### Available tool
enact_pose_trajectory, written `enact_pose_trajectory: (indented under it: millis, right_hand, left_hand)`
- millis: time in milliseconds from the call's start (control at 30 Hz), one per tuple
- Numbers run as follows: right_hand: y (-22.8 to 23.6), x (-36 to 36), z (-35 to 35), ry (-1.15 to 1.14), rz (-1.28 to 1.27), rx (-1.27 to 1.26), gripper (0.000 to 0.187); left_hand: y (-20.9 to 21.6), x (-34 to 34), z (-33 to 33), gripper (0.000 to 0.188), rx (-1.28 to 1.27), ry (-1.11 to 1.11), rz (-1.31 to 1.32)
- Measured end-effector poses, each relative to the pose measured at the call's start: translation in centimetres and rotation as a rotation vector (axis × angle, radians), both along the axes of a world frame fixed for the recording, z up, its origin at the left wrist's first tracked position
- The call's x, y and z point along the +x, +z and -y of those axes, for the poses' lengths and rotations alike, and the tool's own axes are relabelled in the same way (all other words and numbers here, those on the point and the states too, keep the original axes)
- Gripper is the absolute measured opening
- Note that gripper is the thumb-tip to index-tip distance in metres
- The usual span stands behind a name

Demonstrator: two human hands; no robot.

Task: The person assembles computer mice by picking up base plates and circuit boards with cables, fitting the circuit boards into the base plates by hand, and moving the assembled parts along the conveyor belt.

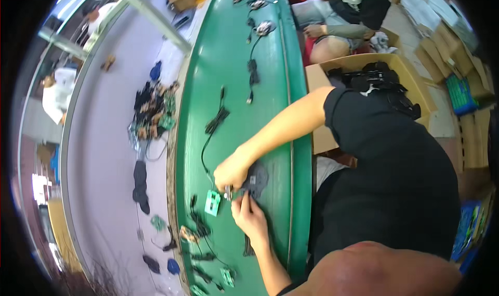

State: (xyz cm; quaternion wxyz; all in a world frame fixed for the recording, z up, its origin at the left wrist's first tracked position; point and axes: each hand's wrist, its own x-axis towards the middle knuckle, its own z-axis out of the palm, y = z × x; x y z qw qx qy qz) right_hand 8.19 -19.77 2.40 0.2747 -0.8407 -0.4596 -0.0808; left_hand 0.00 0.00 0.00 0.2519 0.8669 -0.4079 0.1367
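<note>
Green sheeting covers the long worktop (234, 62), glossy under the light, with a raised strip along its right side. Across a worn border lies a pale lilac table (99, 166), bearing a heap of circuit boards and dark parts (153, 109). Beyond it are two people in light clothing (56, 96); at upper right a co-worker (358, 15) sits beside an open cardboard box (318, 79) filled with black items. More cartons (470, 51) stand along the right edge.

On the green surface, the dark grey flat piece (261, 177) lies by the person's two hands. The right hand (232, 172) is curled closed around a small silvery part (227, 193); the left hand (250, 218) has its fingertips at the grey piece's lower edge, though whether they pinch it I cannot tell. Just left sits a small green circuit board (212, 203), its black cable (215, 122) running up the worktop in a bundle.

A pale label-like patch on the grey piece is too small to read.
</note>
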Motion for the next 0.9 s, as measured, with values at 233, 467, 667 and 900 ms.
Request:
enact_pose_trajectory:
  millis: [233, 467, 667, 900]
  right_hand:
    - [-6.8, -10.6, 4.2, -0.009, -0.333, -0.064, 0.016]
    - [-7.3, -11.5, 5.3, -0.028, -0.364, -0.045, 0.018]
    - [-7.0, -11.6, 5.3, -0.032, -0.371, -0.05, 0.019]
    - [-6.8, -10.6, 5.0, -0.051, -0.44, -0.139, 0.034]
  left_hand:
    - [-5.8, -10.7, 4.2, 0.021, -0.101, -0.002, -0.31]
    - [-6.1, -11.9, 5.3, 0.022, -0.02, 0.028, -0.22]
    - [-6.6, -11.4, 5.0, 0.024, -0.04, -0.028, -0.203]
    - [-6.6, -11.0, 5.4, 0.027, -0.114, -0.002, -0.297]
